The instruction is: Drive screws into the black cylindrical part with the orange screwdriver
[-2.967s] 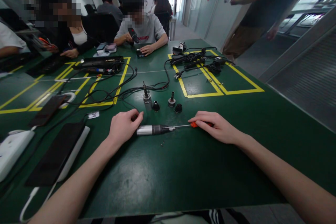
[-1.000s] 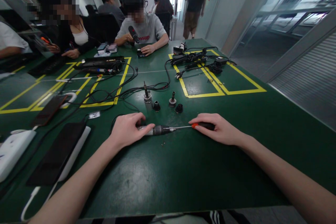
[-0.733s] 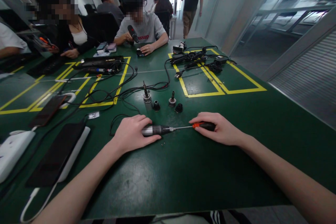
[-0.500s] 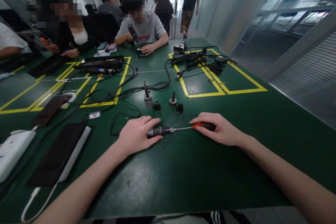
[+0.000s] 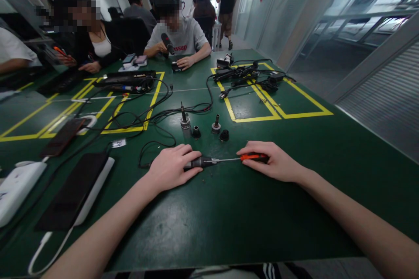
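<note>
My left hand (image 5: 172,166) is closed around a dark cylindrical tool body (image 5: 203,161) with a narrow metal front end, lying along the table. A cable loops by its rear. In my right hand (image 5: 278,161) is a screwdriver (image 5: 254,157) with a red-and-black handle, held between thumb and fingers. Its thin shaft points left, and the tip meets the tool's front end. Just beyond the hands stand a metal part with a slim shaft (image 5: 185,123), a black conical cap (image 5: 196,133), a shorter metal part (image 5: 216,125) and another black cap (image 5: 224,135). Tiny bits (image 5: 203,181) lie nearer me.
A black power bank or phone-like slab (image 5: 75,192) and a white power strip (image 5: 19,189) lie at left. Dark cables (image 5: 160,113) cross the green table. Bundled black devices (image 5: 238,72) lie inside yellow tape at the back. A co-worker (image 5: 183,39) sits opposite, holding a tool.
The screwdriver handle has turned, with more of its red side showing. My hands stay almost in place. In the background, a walking person has moved left and farther away.
</note>
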Demonstrator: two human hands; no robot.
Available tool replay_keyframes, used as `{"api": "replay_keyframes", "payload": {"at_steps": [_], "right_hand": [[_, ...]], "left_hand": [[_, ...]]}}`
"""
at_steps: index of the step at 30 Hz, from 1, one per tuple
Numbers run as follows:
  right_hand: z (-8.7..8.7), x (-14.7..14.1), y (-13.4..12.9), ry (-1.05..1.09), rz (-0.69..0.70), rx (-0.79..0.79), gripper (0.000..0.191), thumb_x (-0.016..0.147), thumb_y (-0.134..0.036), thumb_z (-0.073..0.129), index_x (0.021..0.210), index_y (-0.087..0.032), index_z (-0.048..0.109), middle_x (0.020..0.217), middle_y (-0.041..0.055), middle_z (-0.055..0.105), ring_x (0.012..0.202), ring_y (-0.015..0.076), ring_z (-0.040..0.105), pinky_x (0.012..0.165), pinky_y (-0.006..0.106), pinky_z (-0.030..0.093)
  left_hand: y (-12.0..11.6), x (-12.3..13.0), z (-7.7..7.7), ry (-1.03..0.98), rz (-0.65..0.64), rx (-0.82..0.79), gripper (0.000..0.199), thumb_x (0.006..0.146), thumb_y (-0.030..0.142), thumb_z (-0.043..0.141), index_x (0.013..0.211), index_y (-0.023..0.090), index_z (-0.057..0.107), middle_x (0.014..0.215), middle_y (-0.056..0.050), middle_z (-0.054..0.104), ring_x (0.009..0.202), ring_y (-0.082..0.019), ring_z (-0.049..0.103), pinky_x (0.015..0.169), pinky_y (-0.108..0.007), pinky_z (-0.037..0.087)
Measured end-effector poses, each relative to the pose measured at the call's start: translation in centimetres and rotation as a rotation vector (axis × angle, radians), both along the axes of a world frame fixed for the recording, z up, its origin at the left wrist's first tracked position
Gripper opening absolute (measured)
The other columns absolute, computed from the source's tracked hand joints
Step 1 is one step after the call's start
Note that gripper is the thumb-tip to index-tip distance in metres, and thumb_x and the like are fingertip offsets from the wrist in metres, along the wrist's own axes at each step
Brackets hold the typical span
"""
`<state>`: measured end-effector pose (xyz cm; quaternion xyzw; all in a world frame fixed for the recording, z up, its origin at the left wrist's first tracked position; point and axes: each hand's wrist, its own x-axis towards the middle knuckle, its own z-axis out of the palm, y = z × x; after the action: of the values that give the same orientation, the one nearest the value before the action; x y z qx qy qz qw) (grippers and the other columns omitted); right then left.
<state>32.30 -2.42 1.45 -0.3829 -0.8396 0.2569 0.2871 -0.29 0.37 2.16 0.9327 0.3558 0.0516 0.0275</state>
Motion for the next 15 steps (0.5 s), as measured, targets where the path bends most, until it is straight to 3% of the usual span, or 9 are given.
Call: {"api": "replay_keyframes", "payload": {"at_steps": [10,15], "right_hand": [[-0.05,-0.04,-0.08,0.065,-0.036,-0.022,0.021,0.100,-0.034,0.065,0.111,-0.020,0.076,0.099,0.0083,0.075,0.087,0.0206,0.072,0.079,0.033,0.058],[-0.17,-0.05,-0.03,0.085,-0.088,-0.007,0.023,0.096,-0.038,0.068,0.108,-0.020,0.077,0.095,0.0072,0.076,0.082,0.0202,0.073,0.076,0.032,0.060]], "left_hand": [[-0.36,0.30,0.90,0.016,0.064,-0.055,0.027,0.099,0.045,0.062,0.115,0.024,0.070,0.104,-0.005,0.070,0.090,-0.021,0.068,0.067,-0.028,0.051],[-0.41,0.31,0.91,0.023,0.083,-0.071,0.027,0.099,0.044,0.062,0.116,0.024,0.070,0.105,-0.003,0.070,0.089,-0.021,0.069,0.068,-0.029,0.054]]}}
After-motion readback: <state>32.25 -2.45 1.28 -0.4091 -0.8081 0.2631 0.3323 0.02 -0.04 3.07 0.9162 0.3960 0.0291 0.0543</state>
